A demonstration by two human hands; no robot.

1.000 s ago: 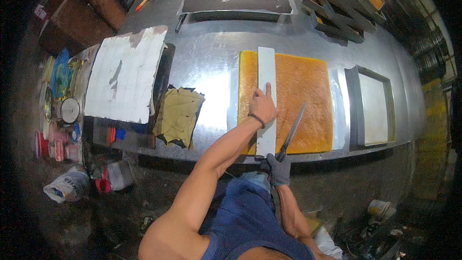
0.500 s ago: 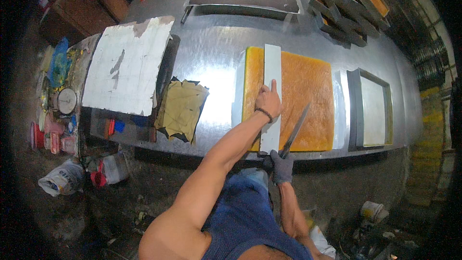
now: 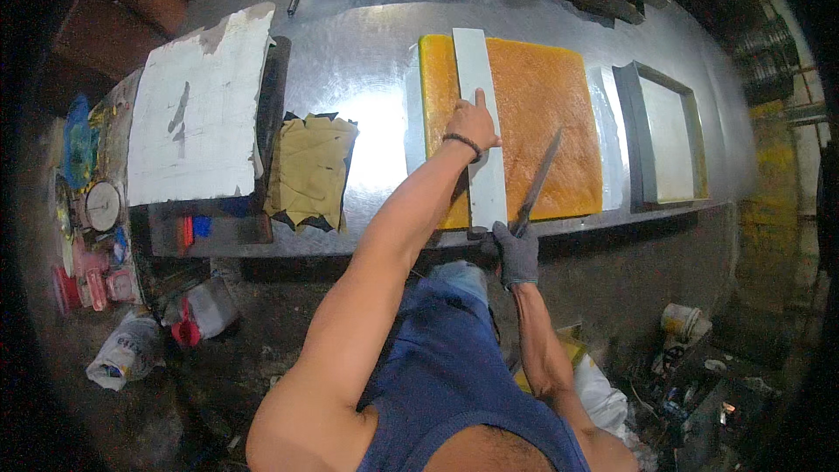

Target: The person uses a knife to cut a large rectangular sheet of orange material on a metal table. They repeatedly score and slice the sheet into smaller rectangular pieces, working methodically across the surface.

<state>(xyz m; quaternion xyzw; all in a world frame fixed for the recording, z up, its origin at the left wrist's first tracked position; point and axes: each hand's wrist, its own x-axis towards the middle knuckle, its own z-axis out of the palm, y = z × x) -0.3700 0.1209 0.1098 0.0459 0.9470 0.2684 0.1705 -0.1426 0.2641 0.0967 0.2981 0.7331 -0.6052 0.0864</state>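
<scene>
Your left hand (image 3: 474,126), half spread, pressed the strip (image 3: 488,188). Your right hand (image 3: 516,253) gripped the knife (image 3: 540,182) by the worktop's (image 3: 376,227) near edge

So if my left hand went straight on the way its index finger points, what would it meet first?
Likely the far stretch of the pale flat strip under the left hand, lying on the orange slab; how close the fingertip sits is hard to judge.

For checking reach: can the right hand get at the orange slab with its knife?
Probably yes: the right hand holds a knife over the orange slab, mostly uncovered right of the white strip.
</scene>
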